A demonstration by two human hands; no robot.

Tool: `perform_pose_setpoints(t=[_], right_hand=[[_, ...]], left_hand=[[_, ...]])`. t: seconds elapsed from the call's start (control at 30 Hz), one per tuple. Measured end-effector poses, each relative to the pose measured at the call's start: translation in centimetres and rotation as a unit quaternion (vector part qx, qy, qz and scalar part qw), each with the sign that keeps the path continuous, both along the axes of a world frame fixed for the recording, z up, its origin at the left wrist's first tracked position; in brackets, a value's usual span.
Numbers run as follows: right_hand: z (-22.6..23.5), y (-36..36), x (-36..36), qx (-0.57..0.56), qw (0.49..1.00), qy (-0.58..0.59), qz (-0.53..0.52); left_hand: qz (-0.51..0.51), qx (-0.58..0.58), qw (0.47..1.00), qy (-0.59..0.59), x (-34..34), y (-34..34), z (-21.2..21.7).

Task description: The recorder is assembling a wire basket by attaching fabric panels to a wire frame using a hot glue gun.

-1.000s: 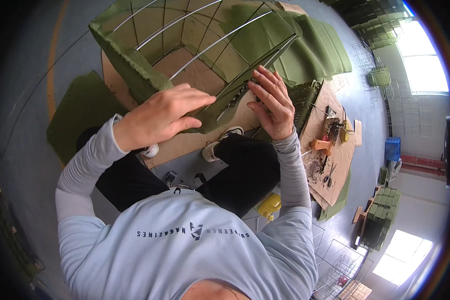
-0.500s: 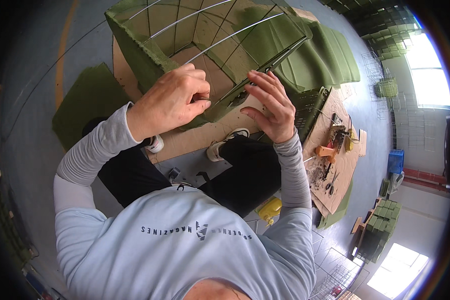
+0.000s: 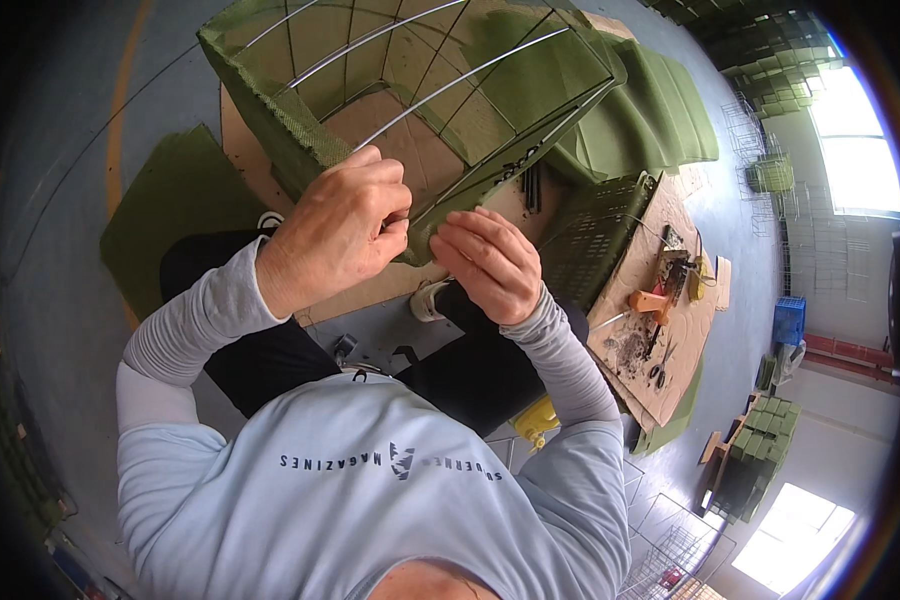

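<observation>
At the wire-framed green mesh basket point(image 3: 410, 110), seemingly empty, left hand point(image 3: 335, 230) and right hand point(image 3: 490, 262) pinch its edge.

Left hand point(image 3: 335, 235), right hand point(image 3: 490, 265) together, fingers apparently pinching.

You have two bare hands up, left hand point(image 3: 335, 235) and right hand point(image 3: 490, 262), on one green mesh-covered wire frame point(image 3: 440, 100). Beside you lies one dark green ribbed plastic crate point(image 3: 595, 235), one blue plastic crate point(image 3: 788, 320) and one brown cardboard sheet strewn with tools point(image 3: 660, 350)
</observation>
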State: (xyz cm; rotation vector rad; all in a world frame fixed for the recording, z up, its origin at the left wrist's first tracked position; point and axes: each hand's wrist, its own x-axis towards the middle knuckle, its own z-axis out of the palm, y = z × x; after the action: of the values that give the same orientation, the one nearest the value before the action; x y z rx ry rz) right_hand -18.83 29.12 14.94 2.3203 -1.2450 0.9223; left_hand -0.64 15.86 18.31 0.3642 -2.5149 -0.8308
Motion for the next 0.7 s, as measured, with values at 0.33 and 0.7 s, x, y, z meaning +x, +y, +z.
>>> perform_pose_setpoints(t=[0.33,0.7], right_hand=[[1.2,-1.8,-1.1,0.121,0.992,-0.033,0.030],[3.9,-5.2,-3.1,0.444,0.886,-0.052,0.126]], left_hand=[[-0.020,-0.242,0.949,0.199,2.8,3.4,-1.2],[0.110,-0.247,0.960,0.076,0.1,6.2,-3.3]])
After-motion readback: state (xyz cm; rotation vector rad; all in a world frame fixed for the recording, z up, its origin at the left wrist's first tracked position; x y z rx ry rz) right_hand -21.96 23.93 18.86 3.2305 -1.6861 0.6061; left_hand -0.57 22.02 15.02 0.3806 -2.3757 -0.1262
